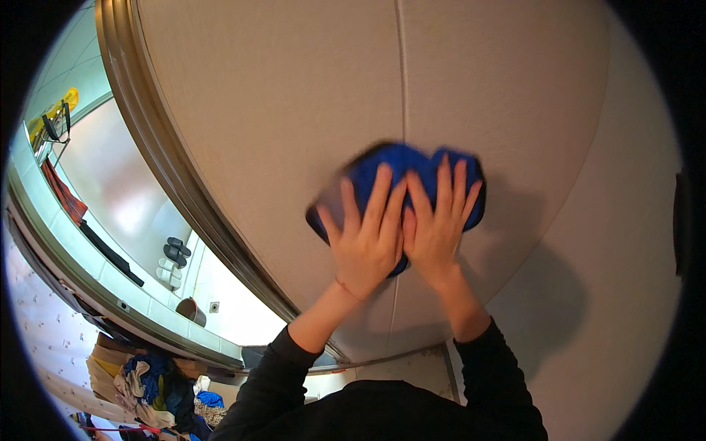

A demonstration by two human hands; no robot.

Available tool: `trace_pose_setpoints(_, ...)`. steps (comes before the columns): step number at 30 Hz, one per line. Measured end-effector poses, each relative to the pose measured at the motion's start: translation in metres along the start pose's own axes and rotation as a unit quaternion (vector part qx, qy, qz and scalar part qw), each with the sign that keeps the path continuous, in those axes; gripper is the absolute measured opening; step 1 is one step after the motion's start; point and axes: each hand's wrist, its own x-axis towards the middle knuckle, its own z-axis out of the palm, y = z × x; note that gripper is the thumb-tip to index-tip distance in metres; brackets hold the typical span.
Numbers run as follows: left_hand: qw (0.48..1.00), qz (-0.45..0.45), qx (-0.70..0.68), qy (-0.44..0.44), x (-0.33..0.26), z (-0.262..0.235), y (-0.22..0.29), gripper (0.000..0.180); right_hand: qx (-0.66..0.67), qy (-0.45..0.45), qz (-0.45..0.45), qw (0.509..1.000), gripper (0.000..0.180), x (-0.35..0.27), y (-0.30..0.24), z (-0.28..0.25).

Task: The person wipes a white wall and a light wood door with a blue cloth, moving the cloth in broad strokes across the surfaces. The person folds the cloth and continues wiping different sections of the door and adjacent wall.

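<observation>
A blue cloth with a dark edge (397, 156) lies spread against a beige wall panel (279, 95), across the panel's vertical seam. Flat on the cloth's left part rests my left hand (365, 242), fingers stretched and spread. Beside it my right hand (437, 224) presses on the right part, its fingers also extended. The thumbs nearly meet in the middle. Both palms hide much of the cloth, and its left edge is blurred.
A brown door frame (173, 154) curves along the left. Beyond it is a tiled room with slippers (175, 251) and a bucket (191, 312). A heap of clothes (151, 386) lies at the lower left. A plain wall (625, 242) adjoins on the right.
</observation>
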Motion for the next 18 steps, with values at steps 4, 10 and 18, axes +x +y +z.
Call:
trace_pose_setpoints(4,0.998,0.008,-0.013,0.066,0.087,-0.003,0.0,0.046,-0.043,0.055,-0.023,0.997,0.046,0.091,0.026,-0.009)
trace_pose_setpoints(10,0.981,0.053,-0.052,0.178,0.152,0.023,0.03,0.042,-0.035,0.134,-0.037,0.99,0.042,0.129,0.053,-0.02)
trace_pose_setpoints(18,0.992,0.05,-0.103,0.043,0.059,0.008,0.051,0.036,0.017,0.053,0.036,0.998,0.041,0.026,0.04,-0.026)
